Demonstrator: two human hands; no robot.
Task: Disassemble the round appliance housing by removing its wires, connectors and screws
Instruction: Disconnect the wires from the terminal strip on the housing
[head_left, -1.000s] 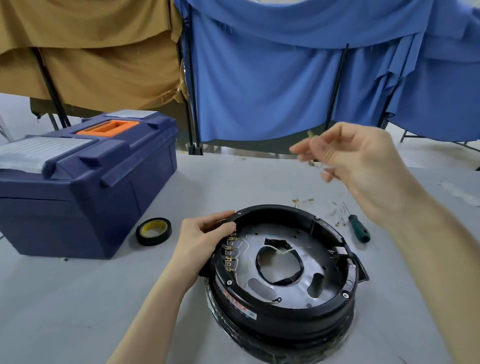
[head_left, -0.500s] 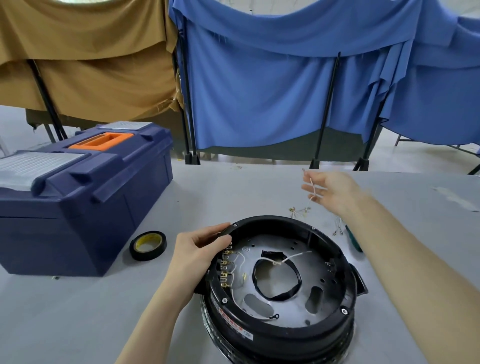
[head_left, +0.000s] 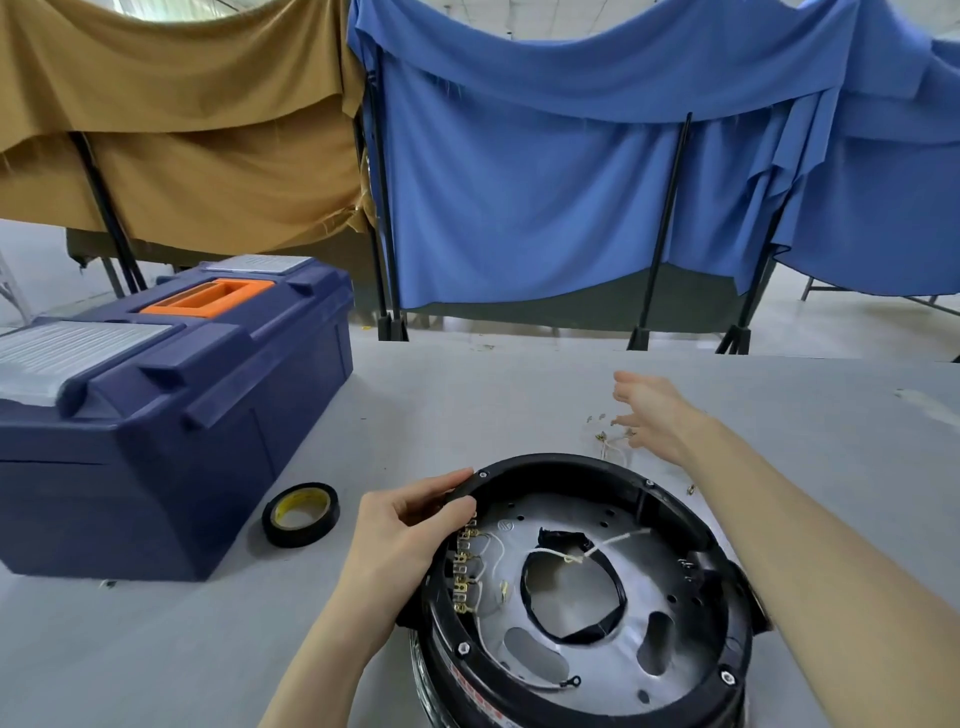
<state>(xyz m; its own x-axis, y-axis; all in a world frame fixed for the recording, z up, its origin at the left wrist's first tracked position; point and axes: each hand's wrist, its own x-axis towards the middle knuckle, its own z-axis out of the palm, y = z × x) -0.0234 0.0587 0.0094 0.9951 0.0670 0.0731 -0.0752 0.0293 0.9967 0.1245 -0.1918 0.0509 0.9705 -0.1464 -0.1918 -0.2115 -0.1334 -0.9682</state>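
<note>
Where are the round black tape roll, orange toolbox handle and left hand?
Round black tape roll (head_left: 298, 538): head view, front wall.
Orange toolbox handle (head_left: 182, 309): head view, near edge.
Left hand (head_left: 397, 538): head view, back.

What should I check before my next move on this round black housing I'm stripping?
1. Round black plastic housing steadied: ok, left hand grips its rim.
2. Right hand free: ok, fingers open, close to small loose wire bits on the grey table.
3. Thin white wire removed: not ok, it crosses the centre opening.
4. Brass connectors removed: not ok, a row sits inside the rim by the left hand.
5. Silver rim screws out: not ok, several in place.
6. Screwdriver at hand: cannot tell, none visible.
</note>
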